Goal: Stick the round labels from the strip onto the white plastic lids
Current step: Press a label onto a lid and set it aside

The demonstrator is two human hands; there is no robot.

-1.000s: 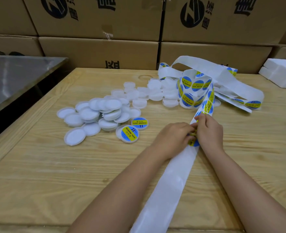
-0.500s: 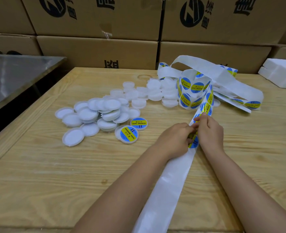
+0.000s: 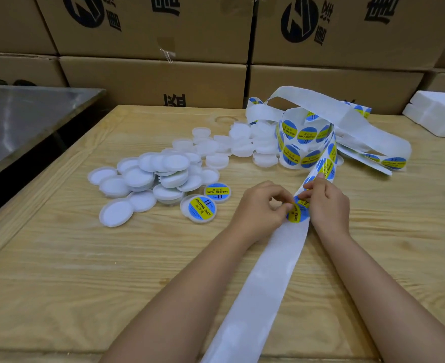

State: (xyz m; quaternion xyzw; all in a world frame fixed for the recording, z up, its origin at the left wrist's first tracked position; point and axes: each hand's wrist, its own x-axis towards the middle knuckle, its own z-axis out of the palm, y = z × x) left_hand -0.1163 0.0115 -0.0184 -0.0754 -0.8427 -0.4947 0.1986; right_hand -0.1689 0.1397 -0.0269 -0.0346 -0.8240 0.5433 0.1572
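We see soft, even, fairly bright light from overhead, warm on the wooden table (image 3: 59, 258). Shadows are faint: thin, blurred ones under the white lids (image 3: 148, 176) and under the left hand (image 3: 260, 205) and right hand (image 3: 330, 205). The metal bench (image 3: 19, 121) shows a dull grey sheen, the strip (image 3: 263, 284) a pale gloss, and the foam block (image 3: 441, 113) nearly washes out. The wide lens bows the cardboard boxes (image 3: 150, 24) at the corners. Print on the label (image 3: 296, 214) between the hands reads clearly; our forearms at the bottom edge look stretched.
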